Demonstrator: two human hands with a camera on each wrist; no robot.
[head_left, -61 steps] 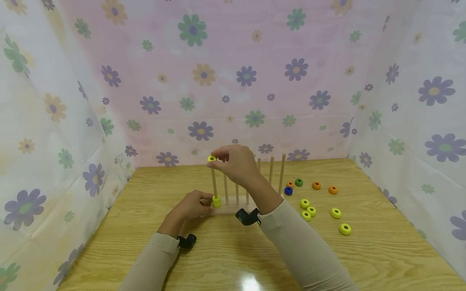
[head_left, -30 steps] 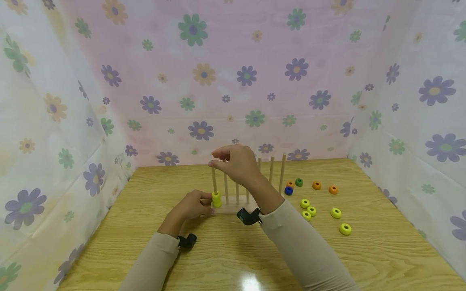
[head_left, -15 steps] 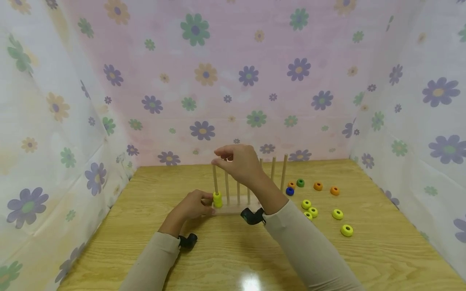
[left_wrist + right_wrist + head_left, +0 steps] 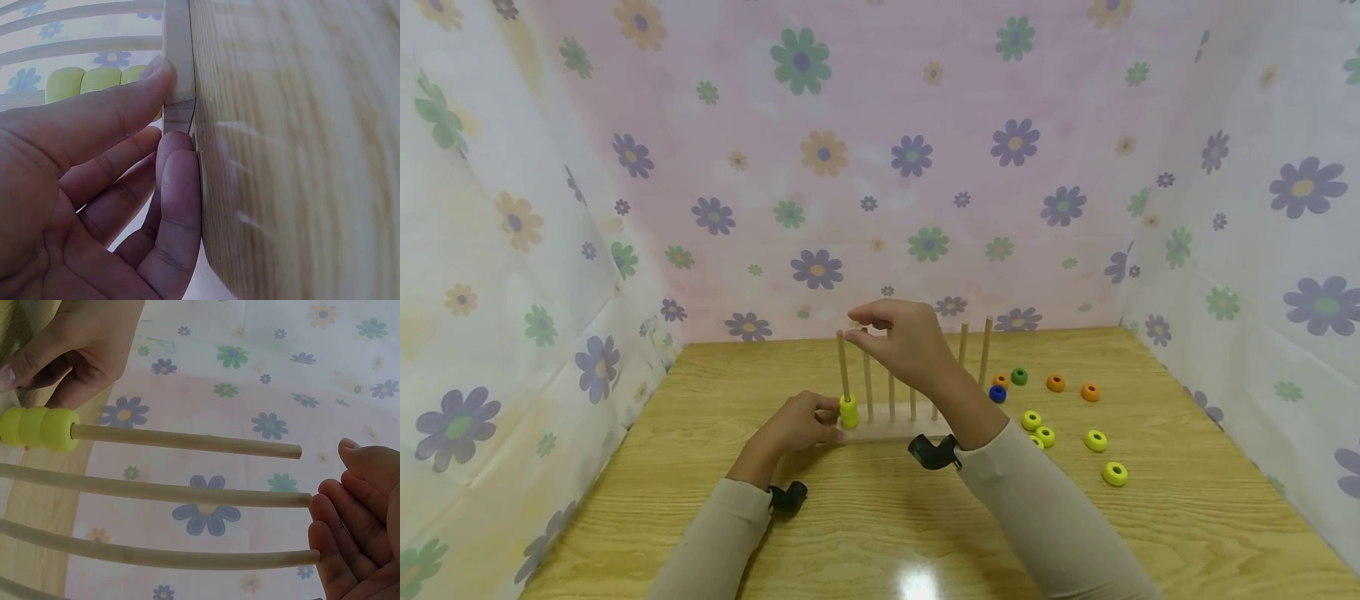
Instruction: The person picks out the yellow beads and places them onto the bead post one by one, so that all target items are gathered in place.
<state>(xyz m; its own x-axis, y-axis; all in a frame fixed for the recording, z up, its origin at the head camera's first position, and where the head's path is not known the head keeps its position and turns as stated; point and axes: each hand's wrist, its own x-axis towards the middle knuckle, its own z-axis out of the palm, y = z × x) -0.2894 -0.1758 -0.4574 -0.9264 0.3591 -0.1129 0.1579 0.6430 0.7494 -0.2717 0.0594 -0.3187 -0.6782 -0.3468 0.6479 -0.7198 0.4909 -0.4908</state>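
Observation:
A wooden peg stand [image 4: 880, 427] with several upright pegs stands on the table. Three yellow rings [image 4: 40, 429] are stacked at the bottom of its leftmost peg; the head view shows the same yellow stack [image 4: 848, 412]. My left hand [image 4: 800, 421] holds the stand's left end. In the left wrist view, the thumb of that hand [image 4: 106, 162] lies on the base and the fingertips [image 4: 181, 181] are against its end. My right hand [image 4: 902, 342] is beside the peg tops with nothing between thumb and fingers. Its fingertips [image 4: 320, 509] are at the ends of neighbouring pegs.
Right of the stand lie several loose yellow rings [image 4: 1096, 440], orange rings [image 4: 1056, 383], a green ring [image 4: 1019, 377] and a blue ring [image 4: 997, 393] on the wooden table [image 4: 865, 533]. Flowered cloth [image 4: 880, 200] hangs around the back and sides.
The yellow ring held at the top of the leftmost peg was let go and slid down onto the stack. My right hand has since moved slightly right; the left hand stays put.

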